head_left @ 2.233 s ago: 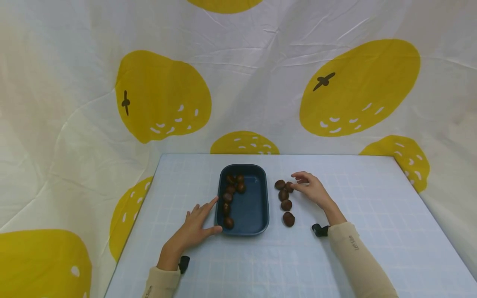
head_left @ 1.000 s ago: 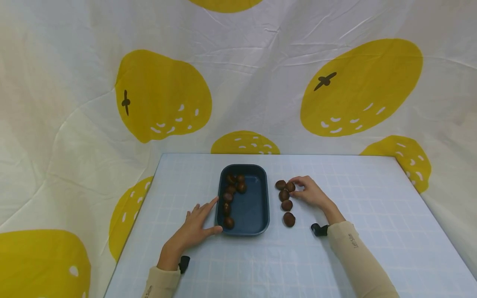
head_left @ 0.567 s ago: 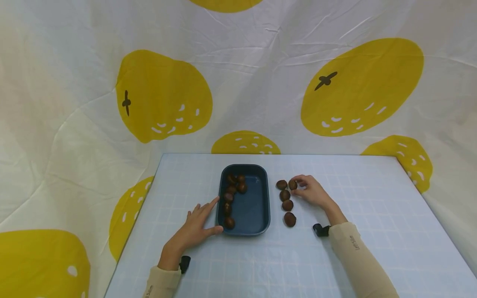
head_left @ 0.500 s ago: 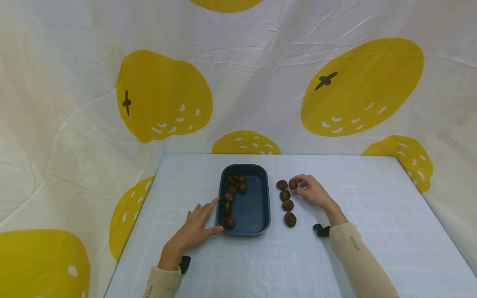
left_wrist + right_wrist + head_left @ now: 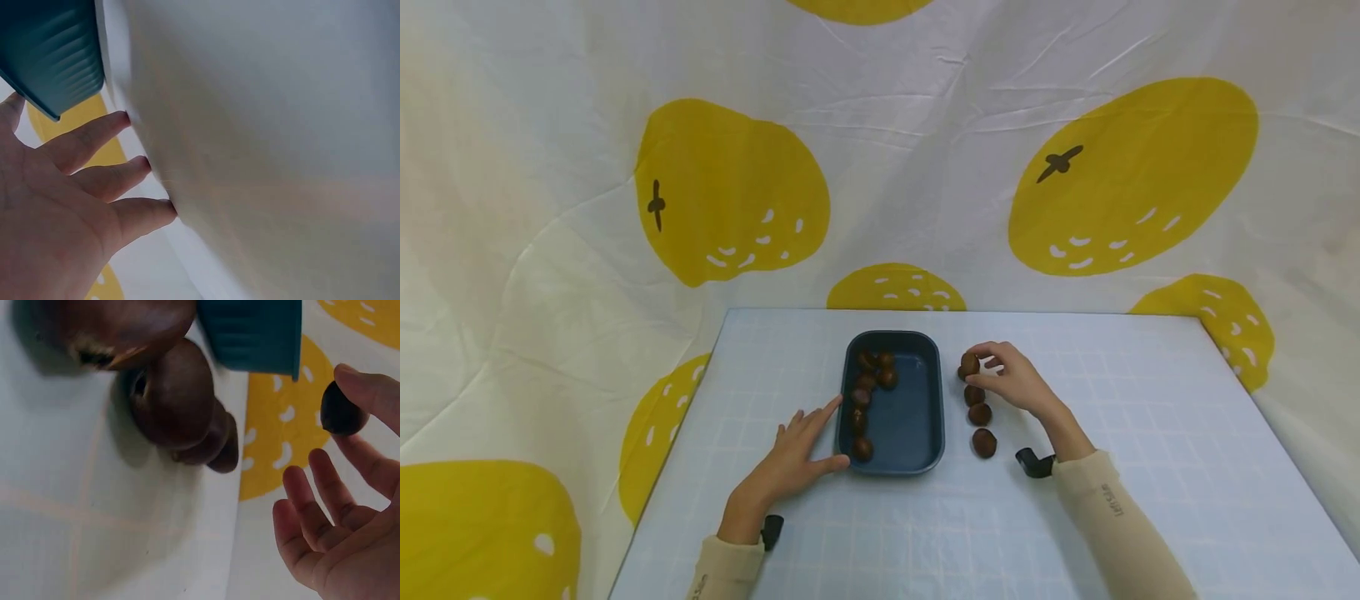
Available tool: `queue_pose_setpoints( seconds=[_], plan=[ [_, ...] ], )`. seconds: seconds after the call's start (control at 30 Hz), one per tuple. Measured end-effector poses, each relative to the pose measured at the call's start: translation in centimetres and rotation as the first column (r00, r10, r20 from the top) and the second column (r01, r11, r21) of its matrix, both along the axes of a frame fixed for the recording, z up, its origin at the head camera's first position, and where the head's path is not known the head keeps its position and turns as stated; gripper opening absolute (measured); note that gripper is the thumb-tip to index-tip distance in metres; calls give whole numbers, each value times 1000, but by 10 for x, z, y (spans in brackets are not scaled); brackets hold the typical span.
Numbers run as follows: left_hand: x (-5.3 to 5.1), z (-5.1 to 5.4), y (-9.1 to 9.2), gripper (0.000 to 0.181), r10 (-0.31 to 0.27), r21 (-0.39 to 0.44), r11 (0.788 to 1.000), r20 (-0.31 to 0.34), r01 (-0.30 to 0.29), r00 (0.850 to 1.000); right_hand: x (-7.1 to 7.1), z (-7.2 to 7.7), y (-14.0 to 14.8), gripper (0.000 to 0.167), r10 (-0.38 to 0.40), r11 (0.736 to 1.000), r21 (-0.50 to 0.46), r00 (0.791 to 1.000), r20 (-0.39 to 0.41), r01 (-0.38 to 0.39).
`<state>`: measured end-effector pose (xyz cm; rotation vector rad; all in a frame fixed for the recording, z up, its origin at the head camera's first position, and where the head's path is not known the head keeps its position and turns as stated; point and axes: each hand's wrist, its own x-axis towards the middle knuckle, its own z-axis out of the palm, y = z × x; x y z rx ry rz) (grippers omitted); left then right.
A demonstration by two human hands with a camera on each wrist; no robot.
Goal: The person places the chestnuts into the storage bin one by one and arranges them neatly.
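Note:
Between thumb and index finger, my right hand (image 5: pixel 1015 382) pinches a brown chestnut (image 5: pixel 970 364). In the right wrist view this chestnut (image 5: pixel 342 411) is held clear of the table, the other fingers spread loosely. Below and nearer me, a line of chestnuts (image 5: pixel 980 414) lies on the table; the farthest one is mostly hidden behind the held chestnut. A dark blue tray (image 5: pixel 913 421) stands to the left, with several chestnuts (image 5: pixel 861 397) along its left side. My left hand (image 5: pixel 790 460) has its fingers spread, index and thumb at the tray's left wall, other fingertips on the table.
A pale checked cloth covers the table (image 5: pixel 1135 433). Behind it hangs a white curtain (image 5: pixel 917 200) with yellow fruit prints. A black wrist camera (image 5: pixel 1034 462) sits beside the right cuff, another (image 5: pixel 771 532) by the left.
My right hand has closed on the chestnut at the right of the group, lifted it and carried it left toward the tray. The left hand and the tray stay put.

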<state>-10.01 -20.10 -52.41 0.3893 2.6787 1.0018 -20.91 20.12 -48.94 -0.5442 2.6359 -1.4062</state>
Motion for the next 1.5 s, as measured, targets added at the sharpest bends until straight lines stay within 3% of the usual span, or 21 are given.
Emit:
queue_pose_setpoints(
  seconds=[0.47,0.73,1.03,1.3,1.5],
  plan=[
    [3,-2,0,96,5,-11,1000,5,-5,1000,5,28,-65,43,73,995,-64,995,-64,-78],
    [2,-3,-1,95,14,-11,1000,2,-14,1000,0,36,-99,43,86,992,-92,995,-41,-89],
    [2,-3,0,94,14,-20,1000,0,-14,1000,-13,27,-126,41,193,980,-50,981,-34,-195],
    [1,0,1,94,8,-9,1000,1,-8,1000,-19,19,-137,38,202,979,1,979,29,-202],
    [0,0,1,94,12,-19,1000,3,-12,1000,-23,10,-140,37,265,963,27,963,55,-267]
  ],
)
